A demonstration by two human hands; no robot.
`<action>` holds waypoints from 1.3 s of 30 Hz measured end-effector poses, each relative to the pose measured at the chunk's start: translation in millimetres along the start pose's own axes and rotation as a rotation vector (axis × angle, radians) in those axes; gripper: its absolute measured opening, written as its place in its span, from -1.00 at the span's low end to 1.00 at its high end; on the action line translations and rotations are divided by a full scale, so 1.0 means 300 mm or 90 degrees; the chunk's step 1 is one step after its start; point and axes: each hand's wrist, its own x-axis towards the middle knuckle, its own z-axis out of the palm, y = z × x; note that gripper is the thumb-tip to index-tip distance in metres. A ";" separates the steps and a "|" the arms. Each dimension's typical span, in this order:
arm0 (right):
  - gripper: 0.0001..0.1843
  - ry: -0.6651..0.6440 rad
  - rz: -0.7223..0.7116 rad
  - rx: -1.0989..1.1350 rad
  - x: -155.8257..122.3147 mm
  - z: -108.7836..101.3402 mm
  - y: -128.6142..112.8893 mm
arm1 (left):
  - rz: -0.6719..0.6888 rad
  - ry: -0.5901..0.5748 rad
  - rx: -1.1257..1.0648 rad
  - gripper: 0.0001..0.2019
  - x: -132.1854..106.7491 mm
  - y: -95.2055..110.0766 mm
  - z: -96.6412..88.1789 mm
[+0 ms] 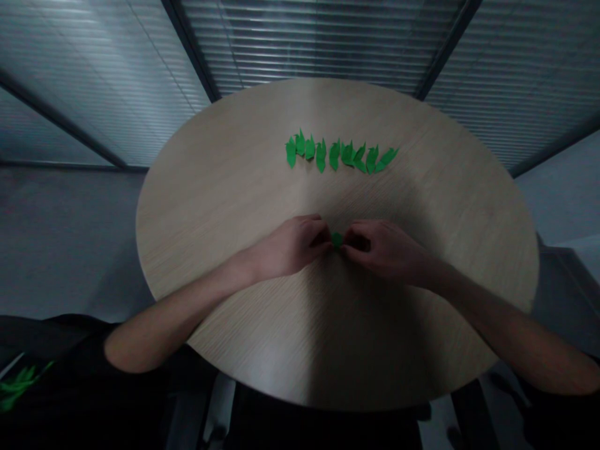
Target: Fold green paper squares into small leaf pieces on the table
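Note:
My left hand (pixel 300 244) and my right hand (pixel 382 250) meet near the middle of the round table (pixel 262 344). Between their pinched fingertips is a small green piece (pixel 336 239), perhaps folded paper. The fingers cover much of it, so its shape does not show fully. Each hand grips it from its own side. Farther back lies a row of several green leaf-shaped pieces (pixel 334 155) with pointed tips, some touching or overlapping their neighbours.
Glass panels with blinds (pixel 309 44) stand just behind the table's far edge. At the lower left, something bright green (pixel 19 387) rests on a dark surface. A shadow falls across the table in front of my right hand.

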 end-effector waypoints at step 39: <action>-0.79 -0.091 0.055 -0.004 0.046 -0.023 0.010 | -0.037 0.002 0.000 -0.88 -0.006 0.018 -0.003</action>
